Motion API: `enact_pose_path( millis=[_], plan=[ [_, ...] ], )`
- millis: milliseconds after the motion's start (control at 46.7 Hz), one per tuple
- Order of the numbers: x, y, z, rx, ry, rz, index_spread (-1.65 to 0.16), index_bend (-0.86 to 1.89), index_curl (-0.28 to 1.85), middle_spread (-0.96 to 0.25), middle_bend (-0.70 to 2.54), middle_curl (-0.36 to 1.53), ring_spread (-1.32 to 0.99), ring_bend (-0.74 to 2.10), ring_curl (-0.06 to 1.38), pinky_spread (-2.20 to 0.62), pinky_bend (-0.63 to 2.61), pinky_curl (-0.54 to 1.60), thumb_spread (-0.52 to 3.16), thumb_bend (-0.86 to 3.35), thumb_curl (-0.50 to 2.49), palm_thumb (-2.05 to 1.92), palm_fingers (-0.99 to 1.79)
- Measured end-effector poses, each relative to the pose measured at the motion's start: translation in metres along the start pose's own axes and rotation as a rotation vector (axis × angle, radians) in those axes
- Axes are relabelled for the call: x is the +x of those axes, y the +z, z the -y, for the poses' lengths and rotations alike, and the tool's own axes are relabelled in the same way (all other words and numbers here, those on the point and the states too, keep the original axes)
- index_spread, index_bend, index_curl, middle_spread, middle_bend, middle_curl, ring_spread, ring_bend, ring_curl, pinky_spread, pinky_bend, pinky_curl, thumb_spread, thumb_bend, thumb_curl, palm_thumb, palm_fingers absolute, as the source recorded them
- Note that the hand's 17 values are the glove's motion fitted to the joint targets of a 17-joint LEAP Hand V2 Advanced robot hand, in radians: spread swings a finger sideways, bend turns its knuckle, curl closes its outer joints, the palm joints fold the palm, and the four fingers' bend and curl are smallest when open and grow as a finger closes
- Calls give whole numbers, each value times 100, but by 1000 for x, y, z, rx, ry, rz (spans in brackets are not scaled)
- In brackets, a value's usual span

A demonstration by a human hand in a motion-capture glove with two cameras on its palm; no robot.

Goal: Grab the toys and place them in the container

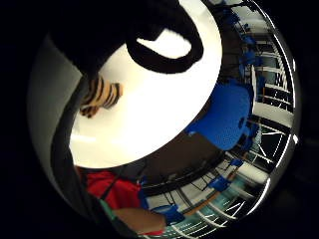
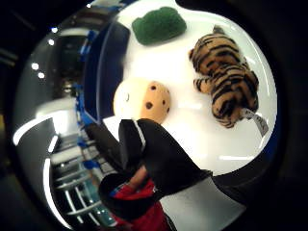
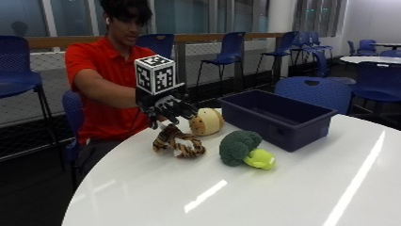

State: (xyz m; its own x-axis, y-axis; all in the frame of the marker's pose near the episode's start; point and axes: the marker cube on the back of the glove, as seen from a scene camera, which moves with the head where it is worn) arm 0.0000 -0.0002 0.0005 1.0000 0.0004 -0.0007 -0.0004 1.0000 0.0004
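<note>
Three toys lie on the white tabletop (image 3: 263, 188), none yet in the container (image 3: 276, 117), so by my reading the task has barely begun. The tabletop is round, and everything sits toward its far edge, the side where the person sits, within easy reach of the arm. The container, a dark blue open bin, stands nearest the far right edge with its mouth up and looks empty, ready to take the toys from above. Just beside its near corner lies the broccoli (image 3: 241, 148), green head and pale stalk resting on its side. The round cream toy with brown spots (image 3: 206, 121) sits close to the far edge, between the bin and the gloved hand. The tiger (image 3: 179, 143) lies slumped on the tabletop a little nearer the middle, left of the broccoli and apart from it.

The right hand (image 3: 168, 109) hangs above the tiger and the spotted toy, fingers spread downward and holding nothing. The thumb-side palm view looks down on the tiger (image 2: 226, 79), which suggests it is the likely first pick. The bare hand does not show.
</note>
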Motion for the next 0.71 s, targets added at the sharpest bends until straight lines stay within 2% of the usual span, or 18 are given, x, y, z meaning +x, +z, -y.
enact_pose_path(
  millis=[128, 300, 707],
  plan=[
    [2, 7, 7, 17, 20, -3, -24, 16, 7, -8, 12, 4, -3, 15, 1, 6, 87, 23, 70, -5, 3, -7, -3],
    [3, 18, 21, 46, 13, 45, -30, 9, 9, -9, 15, 8, -3, 20, 5, 9, 111, 32, 93, -5, 7, -7, -11],
    [5, 66, 45, -91, 66, -113, -36, 16, 16, -8, 11, 15, -1, 18, 12, 10, 125, 37, 116, 0, 15, 2, -14]
  ],
)
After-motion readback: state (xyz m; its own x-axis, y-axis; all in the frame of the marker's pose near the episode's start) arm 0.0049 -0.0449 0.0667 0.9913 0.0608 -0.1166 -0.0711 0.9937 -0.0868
